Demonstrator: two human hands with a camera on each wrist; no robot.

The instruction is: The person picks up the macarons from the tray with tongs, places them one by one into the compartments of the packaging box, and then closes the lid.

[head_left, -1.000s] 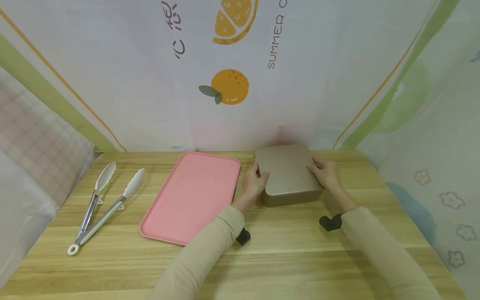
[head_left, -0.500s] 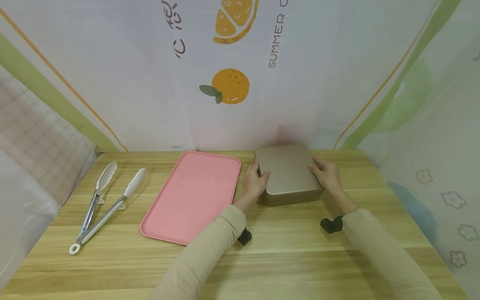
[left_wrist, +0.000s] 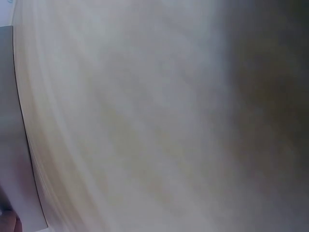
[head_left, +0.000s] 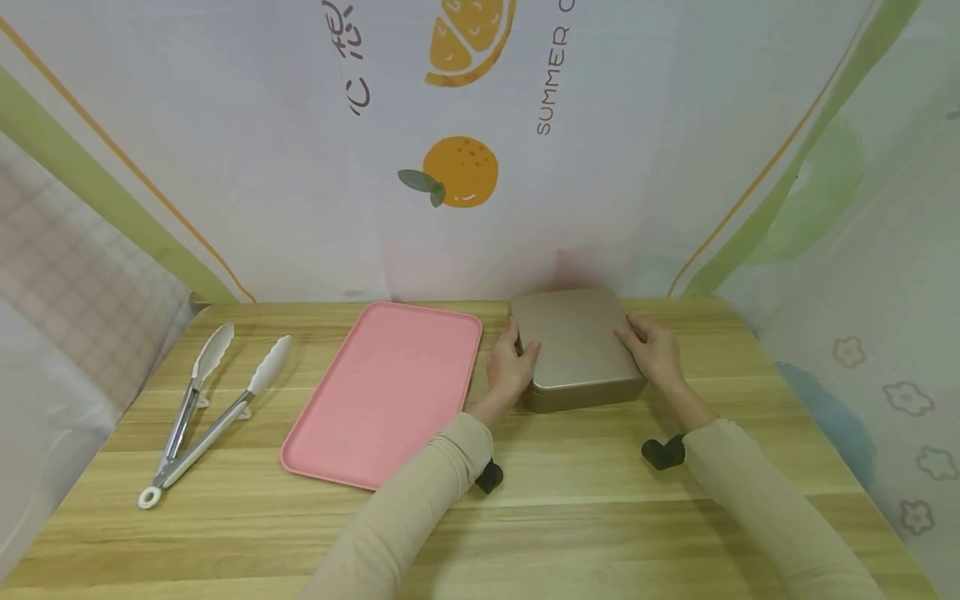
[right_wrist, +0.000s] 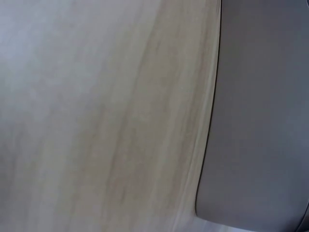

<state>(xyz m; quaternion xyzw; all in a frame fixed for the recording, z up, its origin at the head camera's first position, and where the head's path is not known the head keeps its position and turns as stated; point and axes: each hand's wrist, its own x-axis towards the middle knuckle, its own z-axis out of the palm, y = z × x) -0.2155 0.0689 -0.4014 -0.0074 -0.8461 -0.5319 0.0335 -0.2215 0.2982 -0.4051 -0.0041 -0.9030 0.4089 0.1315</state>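
Note:
A bronze-coloured rectangular metal box (head_left: 577, 337) with rounded corners sits on the table toward the back, its smooth flat face up. My left hand (head_left: 512, 367) holds its left side, thumb near the top edge and fingers along the side wall. On the opposite side my right hand (head_left: 654, 350) grips the box, its thumb at the upper edge. Part of the box's side wall (right_wrist: 260, 121) fills the right of the right wrist view. At the left border of the left wrist view shows another stretch of the box (left_wrist: 17, 145), with a fingertip at its bottom.
Left of the box lies a pink rectangular tray (head_left: 390, 392), partly behind my left sleeve. Farther left are spread tongs (head_left: 202, 425) with white scalloped tips. A printed cloth (head_left: 300, 192) hangs along the back edge of the wooden table (head_left: 570, 533).
Almost nothing differs. Both hands keep their hold on the box, which stays in place; the whole head view shifts very slightly.

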